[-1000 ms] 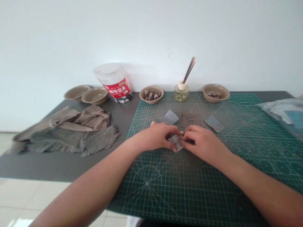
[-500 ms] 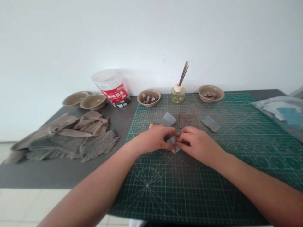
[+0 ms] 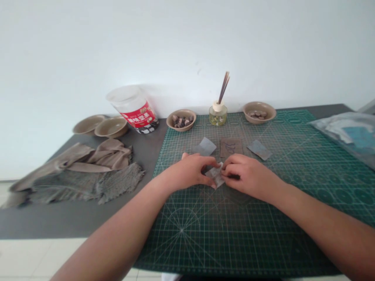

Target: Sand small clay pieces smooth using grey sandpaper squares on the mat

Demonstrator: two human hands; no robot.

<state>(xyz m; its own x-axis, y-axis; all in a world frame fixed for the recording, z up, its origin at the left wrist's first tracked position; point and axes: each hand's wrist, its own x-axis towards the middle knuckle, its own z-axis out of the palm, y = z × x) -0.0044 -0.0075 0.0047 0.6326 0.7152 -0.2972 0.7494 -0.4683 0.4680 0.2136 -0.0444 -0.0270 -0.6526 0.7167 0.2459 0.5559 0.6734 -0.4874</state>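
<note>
Between my two hands, on the green cutting mat (image 3: 205, 234), lies a small whitish translucent packet (image 3: 215, 176). The thumb and index finger of my left hand (image 3: 190, 170) curve round its left side and press its near and far edges. My right hand (image 3: 250, 174) pinches its right edge with the fingers bunched together; those fingertips are partly hidden. Just beyond sit a pale translucent packet (image 3: 206, 146), a brown square piece with dark markings (image 3: 231, 148) and a second packet (image 3: 259, 150), grey and flat.
Along the wall stand a bowl of brown pieces (image 3: 181, 120), a reed diffuser (image 3: 218, 115), another bowl (image 3: 259, 112) and a red-labelled plastic jar (image 3: 136, 111). Two bowls (image 3: 111, 127) and crumpled cloths (image 3: 96, 168) lie left. A clear plastic bag (image 3: 351, 132) is at right.
My right fingertips have shifted slightly right, away from the left ones, and more of the packet shows between the hands. The whole view has moved a little.
</note>
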